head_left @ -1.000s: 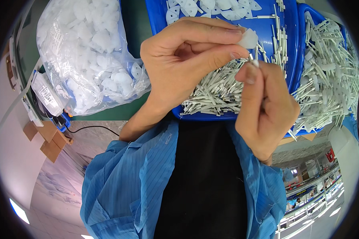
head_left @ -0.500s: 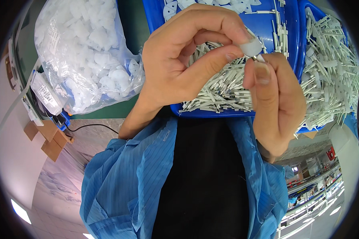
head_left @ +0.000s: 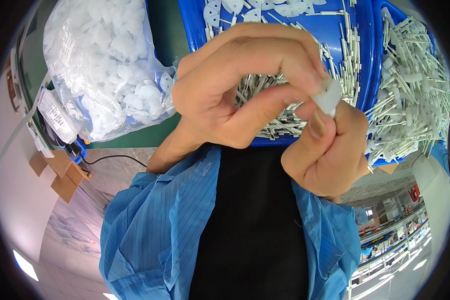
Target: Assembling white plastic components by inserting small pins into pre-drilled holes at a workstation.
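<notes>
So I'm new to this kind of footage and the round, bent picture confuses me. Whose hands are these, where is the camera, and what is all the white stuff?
The camera sits on the person's head and looks down, so the wide lens bends straight edges. No machine is here: the two bare hands belong to the wearer, whose blue striped jacket fills the bottom. The left hand and right hand meet around a small white plastic piece, pinched between their fingertips. Behind them are a blue tray of thin white sticks and a second blue tray heaped with more. On the left lies a clear bag full of white pieces.
</notes>
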